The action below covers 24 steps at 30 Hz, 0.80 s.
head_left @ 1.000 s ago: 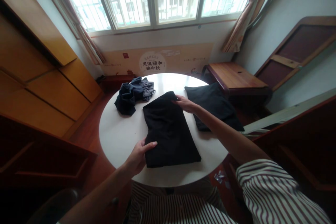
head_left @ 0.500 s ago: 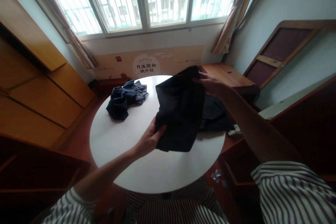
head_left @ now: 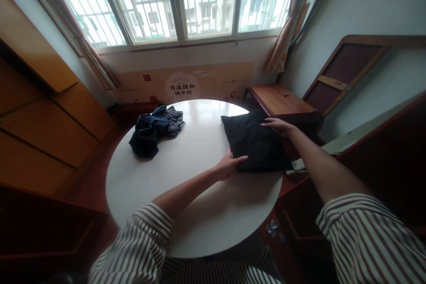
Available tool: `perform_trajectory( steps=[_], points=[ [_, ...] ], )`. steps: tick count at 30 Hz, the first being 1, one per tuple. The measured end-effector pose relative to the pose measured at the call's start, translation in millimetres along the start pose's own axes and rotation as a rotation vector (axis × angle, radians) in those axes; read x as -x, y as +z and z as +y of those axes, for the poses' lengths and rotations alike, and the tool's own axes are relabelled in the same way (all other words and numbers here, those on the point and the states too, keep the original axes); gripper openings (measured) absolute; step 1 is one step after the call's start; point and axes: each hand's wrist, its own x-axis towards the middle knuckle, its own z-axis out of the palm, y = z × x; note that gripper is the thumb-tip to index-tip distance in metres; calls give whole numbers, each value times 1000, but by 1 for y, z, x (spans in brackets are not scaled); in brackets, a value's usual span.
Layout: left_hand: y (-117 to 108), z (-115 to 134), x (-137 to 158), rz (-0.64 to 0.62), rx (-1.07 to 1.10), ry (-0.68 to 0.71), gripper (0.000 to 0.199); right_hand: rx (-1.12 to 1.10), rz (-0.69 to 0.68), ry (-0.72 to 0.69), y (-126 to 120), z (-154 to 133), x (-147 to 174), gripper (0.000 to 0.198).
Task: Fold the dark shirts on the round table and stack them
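Observation:
A folded black garment lies on the right side of the round white table, over the dark cloth that was there; its exact kind does not show. My left hand grips its near left edge, thumb on top and the other fingers out of sight below. At the far right edge, my right hand also holds the garment, its fingers reaching over the cloth. Across the table to the left sits a crumpled heap of dark blue and grey clothing, apart from both hands.
The white table has a rounded edge close to my body. Behind it on the right stands a small wooden cabinet. Yellow-brown cupboards line the left, and a printed banner runs below the window.
Both hands have lowered the black garment from the air onto the dark cloth at the table's right, moving it right and down. The crumpled heap stays in place.

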Motion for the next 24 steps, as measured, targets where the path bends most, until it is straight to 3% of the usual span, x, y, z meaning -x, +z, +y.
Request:
perform_trajectory(
  steps=[2,5,7,9,11,14,17,20,24],
  points=[
    [0,1,1,10,-28,-13,76,75,42,20,2,4,3,19],
    [-1,3,5,-25,-120,-80,61,256,127,-97,5,-7,6,19],
    [-7,8,5,-87,-299,-179,49,340,148,-170,9,-19,8,24],
    [-17,19,0,-72,-556,-204,52,404,147,-221,15,-32,13,30],
    [-33,39,-13,66,-758,-64,57,474,140,-272,28,-41,24,32],
    [-59,78,-49,281,-827,191,41,599,76,-333,59,-47,58,36],
    [-80,108,-92,371,-791,271,28,1002,-182,-504,93,-41,112,53],
    [-87,117,-129,424,-746,310,28,1234,-319,-634,114,-28,159,57],
    [-85,108,-163,446,-724,305,42,1308,-240,-693,121,-11,185,28]
  ],
)
